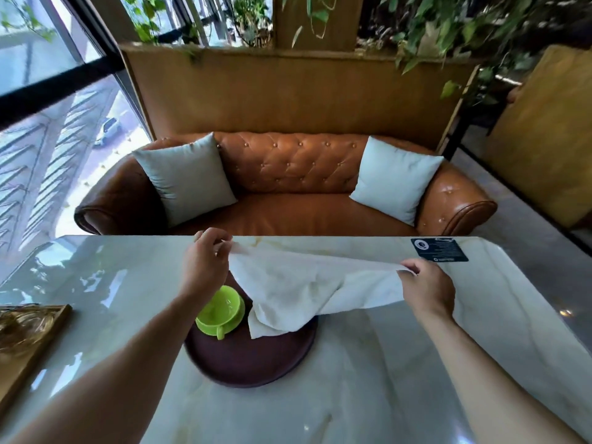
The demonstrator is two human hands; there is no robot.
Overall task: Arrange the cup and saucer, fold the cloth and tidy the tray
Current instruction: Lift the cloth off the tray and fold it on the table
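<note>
Pinching one corner of the white cloth [320,283] in our left hand [205,264] and another corner in our right hand [427,288], we hold it stretched out in the air between our fingers. Below our fingers the loose end of the cloth hangs down onto the round dark tray [250,363], and just under our left hand the green cup [221,307] sits on its green saucer [234,322] on that tray, so we think the cup part is done. The cloth is not folded yet, and the tray on the marble table [384,363] may need tidying after that.
</note>
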